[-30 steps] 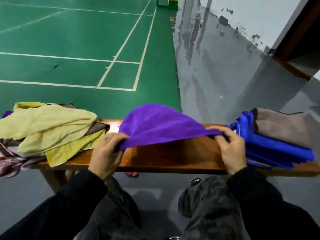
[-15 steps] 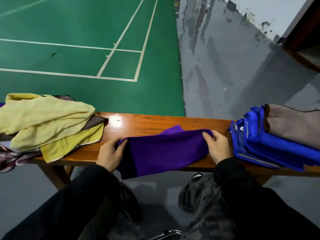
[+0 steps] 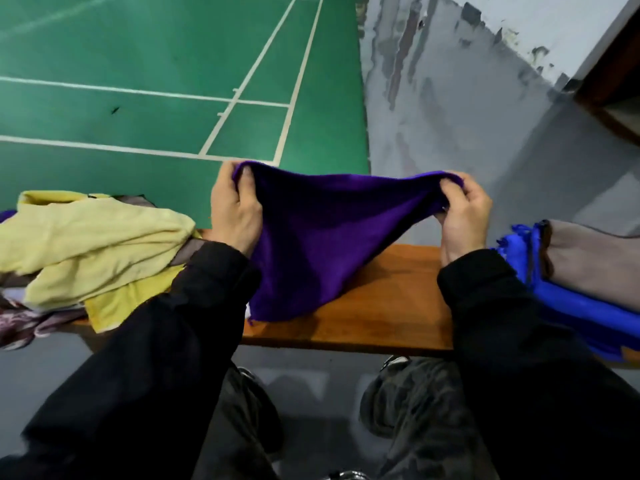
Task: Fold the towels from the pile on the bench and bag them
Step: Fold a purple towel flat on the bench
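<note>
both hands (image 3: pixel 233 211) (image 3: pixel 462 216) pinch purple towel (image 3: pixel 322 244); no writing legible.

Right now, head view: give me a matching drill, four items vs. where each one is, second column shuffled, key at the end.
Items:
1. purple towel
2. yellow towels
3. blue stack
4. grey-brown towel

Places:
A. on top of the blue stack
B. right end of the bench
C. left end of the bench
D. held up between left hand and right hand

Pairs: 1-D, 2-C, 3-B, 4-A
</note>
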`<state>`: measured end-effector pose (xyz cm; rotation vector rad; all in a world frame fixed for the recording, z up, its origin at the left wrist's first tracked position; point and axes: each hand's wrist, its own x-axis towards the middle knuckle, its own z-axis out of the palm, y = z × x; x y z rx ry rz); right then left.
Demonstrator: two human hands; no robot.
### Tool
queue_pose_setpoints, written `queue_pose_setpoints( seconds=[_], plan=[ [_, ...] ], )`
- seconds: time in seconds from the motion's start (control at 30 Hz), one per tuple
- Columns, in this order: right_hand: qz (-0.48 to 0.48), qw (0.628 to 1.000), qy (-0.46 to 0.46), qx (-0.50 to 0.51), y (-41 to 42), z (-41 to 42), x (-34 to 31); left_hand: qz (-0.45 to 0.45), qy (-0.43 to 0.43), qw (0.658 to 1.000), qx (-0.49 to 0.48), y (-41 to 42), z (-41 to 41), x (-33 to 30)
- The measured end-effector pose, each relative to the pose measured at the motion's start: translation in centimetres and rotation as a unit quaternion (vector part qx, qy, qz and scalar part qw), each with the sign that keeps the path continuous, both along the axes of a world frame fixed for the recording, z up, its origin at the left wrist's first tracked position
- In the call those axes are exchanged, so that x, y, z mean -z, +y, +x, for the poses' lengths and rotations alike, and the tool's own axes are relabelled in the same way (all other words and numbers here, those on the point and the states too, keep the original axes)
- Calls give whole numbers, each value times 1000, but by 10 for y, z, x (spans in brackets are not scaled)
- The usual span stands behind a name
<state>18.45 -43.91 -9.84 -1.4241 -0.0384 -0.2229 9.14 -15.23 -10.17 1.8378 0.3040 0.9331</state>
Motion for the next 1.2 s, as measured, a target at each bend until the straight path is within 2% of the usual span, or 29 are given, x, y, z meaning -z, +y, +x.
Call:
queue_pose_setpoints(
  seconds=[0.1,0.2,0.3,0.43,0.5,0.6,0.8,0.93,1.2],
  plan=[
    [56,997,-42,-18,-12,-16,-30,-6,-69,997,29,-8,-19,-33],
    [71,996,-45,-32,-30,-46,-21,-4,-73,995,70,-18,-60,-21],
    [27,999,-7,-19,-48,-80,21,-3,-4,996,92,-16,-99,34],
    [-107,992,55,-36,-56,-98,79,39,166,983,71,-9,-123,111],
    [-146,985,79,-48,-51,-96,93,38,213,975,56,-9,-122,124],
    [-158,980,115,-37,-45,-91,111,36,237,970,39,-10,-119,128],
    [-228,962,153,3,-39,-65,129,43,237,970,19,-2,-106,124],
    [-289,947,138,27,-32,-42,122,53,222,973,30,4,-74,117],
    [-319,933,153,68,-13,2,134,101,256,961,13,21,-6,129]
  ],
)
